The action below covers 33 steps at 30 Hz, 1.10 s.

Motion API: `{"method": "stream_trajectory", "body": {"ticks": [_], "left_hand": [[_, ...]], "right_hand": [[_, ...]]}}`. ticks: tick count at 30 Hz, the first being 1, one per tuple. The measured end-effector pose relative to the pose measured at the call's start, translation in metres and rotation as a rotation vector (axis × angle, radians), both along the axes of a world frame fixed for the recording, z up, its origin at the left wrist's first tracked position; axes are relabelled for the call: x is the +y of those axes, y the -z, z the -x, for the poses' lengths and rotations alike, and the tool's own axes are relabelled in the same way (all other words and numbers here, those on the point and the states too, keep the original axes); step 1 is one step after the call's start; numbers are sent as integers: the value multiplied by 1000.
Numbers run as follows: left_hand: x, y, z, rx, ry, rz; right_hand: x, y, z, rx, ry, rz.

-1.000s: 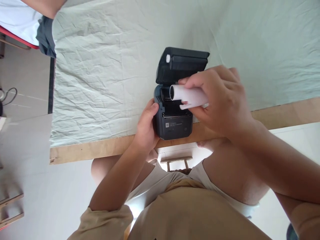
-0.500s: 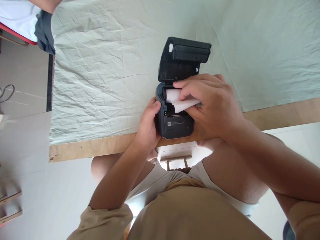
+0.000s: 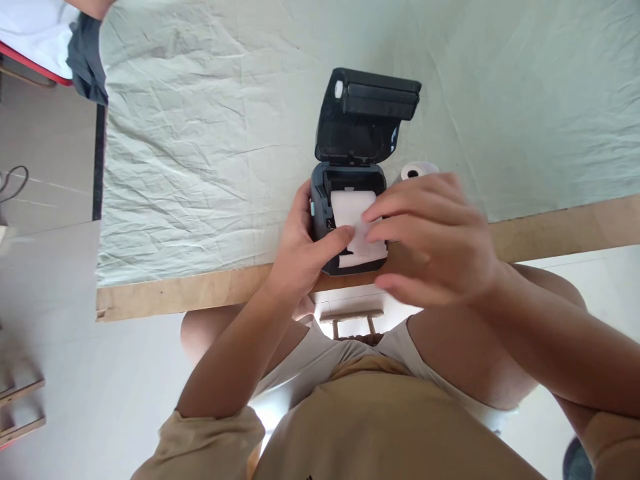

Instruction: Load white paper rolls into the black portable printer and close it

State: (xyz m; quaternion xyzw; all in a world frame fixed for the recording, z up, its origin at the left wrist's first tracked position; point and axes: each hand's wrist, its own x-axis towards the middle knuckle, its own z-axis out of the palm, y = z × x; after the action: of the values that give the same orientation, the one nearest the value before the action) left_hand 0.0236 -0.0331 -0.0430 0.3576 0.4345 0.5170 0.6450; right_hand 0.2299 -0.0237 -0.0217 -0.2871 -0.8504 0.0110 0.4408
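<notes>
- Black printer [image 3: 354,177] at the desk's [image 3: 200,291] near edge, lid [image 3: 345,133] raised, white paper [image 3: 353,208] inside.
- Left hand [image 3: 299,252]: fingers gripping the printer's side, thumb on paper.
- Right hand [image 3: 440,237]: fingers parted over the paper.

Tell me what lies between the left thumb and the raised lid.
In the head view: white paper and the rear rim of the black device it sits in.

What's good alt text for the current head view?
A person's left hand holds a dark device with its lid open, thumb on the white paper inside. The right hand, fingers spread, is at the paper's right side. Behind it, a partly hidden white roll shows against pale green cloth.
</notes>
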Motion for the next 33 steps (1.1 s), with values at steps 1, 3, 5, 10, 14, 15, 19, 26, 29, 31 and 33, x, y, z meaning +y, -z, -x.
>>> {"method": "stream_trajectory", "body": {"ticks": [1,3,5,10,14,15,19,26,29,31,33], "left_hand": [[0,1,0,12,3,-5],[0,2,0,22,9,-20],[0,1,-1,29,5,-21],[-1,-1,-4,56,-41,29],[-1,1,-2,99,-19,22],[-1,1,-1,102,-15,25],[-3,0,0,57,-8,6],[-6,-9,-2,34,21,36],[-5,-10,-1,2,47,23],[-5,-9,-1,-16,53,3],[-6,-8,0,-21,58,2]], "right_hand": [[4,-1,-4,60,13,-39],[15,-4,-13,104,78,-70],[25,-6,-19,59,129,-11],[27,-10,-18,122,139,103],[7,-21,-13,306,146,226],[3,-23,-13,292,123,279],[-6,-19,-15,183,72,671],[1,-5,-13,141,107,1132],[2,-7,-11,113,150,1179],[2,-8,-10,101,169,1208],[1,-9,-9,94,185,1230]]}}
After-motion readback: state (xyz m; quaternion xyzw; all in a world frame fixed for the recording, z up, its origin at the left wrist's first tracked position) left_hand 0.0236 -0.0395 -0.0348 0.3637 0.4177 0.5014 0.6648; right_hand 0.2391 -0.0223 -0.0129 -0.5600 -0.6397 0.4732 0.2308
